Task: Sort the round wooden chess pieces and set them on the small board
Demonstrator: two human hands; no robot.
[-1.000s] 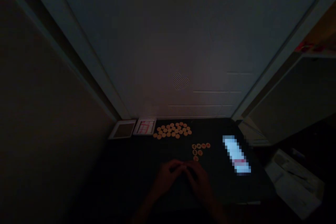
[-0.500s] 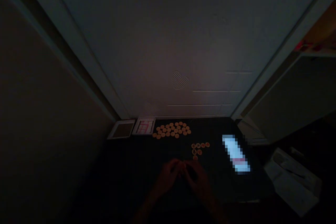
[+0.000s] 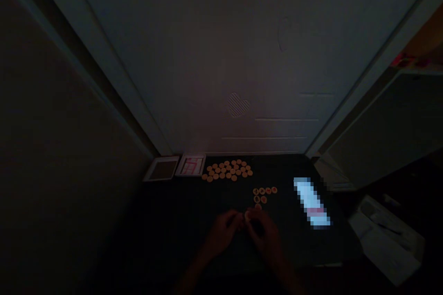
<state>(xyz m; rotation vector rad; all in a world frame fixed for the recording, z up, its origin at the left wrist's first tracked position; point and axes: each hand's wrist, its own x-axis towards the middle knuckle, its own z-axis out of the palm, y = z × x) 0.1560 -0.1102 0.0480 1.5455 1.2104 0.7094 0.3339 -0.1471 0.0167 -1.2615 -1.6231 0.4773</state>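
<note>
In dim light, my right hand (image 3: pixel 265 230) pinches a round Chinese chess piece (image 3: pixel 248 215) between thumb and fingers. My left hand (image 3: pixel 223 229) is closed close beside it, fingertips together; whatever it holds is too dark to make out. Just beyond the right fingers lie several pieces with red or dark marks, among them a red-marked piece (image 3: pixel 274 190), set in short rows. Farther back, a loose cluster of pale, plain-looking chess pieces (image 3: pixel 229 175) lies flat on the table.
The dark table (image 3: pixel 166 221) meets a pale panel (image 3: pixel 207 64) bearing a heart relief. Two shallow box parts, a white-rimmed tray (image 3: pixel 148 176) and a box with red lines (image 3: pixel 191 166), sit back left. A bright pixelated patch (image 3: pixel 313 203) lies right, a white box (image 3: pixel 391 249) beyond it.
My hands have come slightly apart at the fingertips. The round piece in my right hand now shows its face. The pieces on the table keep their places.
</note>
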